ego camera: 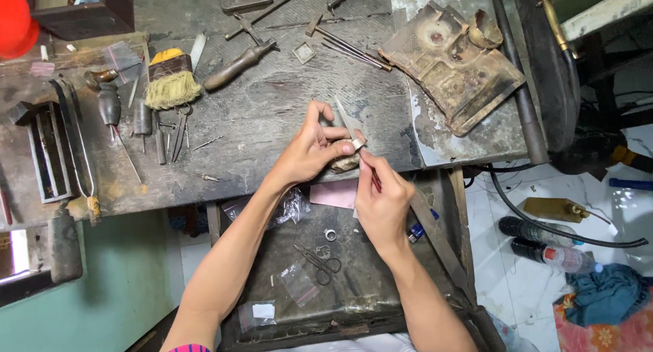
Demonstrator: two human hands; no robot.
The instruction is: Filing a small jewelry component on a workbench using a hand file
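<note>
both hands meet at the bench's (272,121) front edge, above the open drawer (354,291). left hand (309,151) pinches a small silver ring (357,143) against a worn wooden peg (345,163), fingers closed round it. right hand (382,202) sits just below, closed on a thin red-handled tool (373,178) whose tip touches the ring. scissors (320,260) lie in the drawer; a brush (171,80) rests toward the bench's back left.

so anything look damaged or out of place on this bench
Yes. The rusty, corroded metal casing at the bench's far right looks broken, its edges ragged, lying askew on a grey plate. Otherwise, both hands work normally: the left hand grips a small silver piece, and the right hand holds a thin tool to it.
</note>
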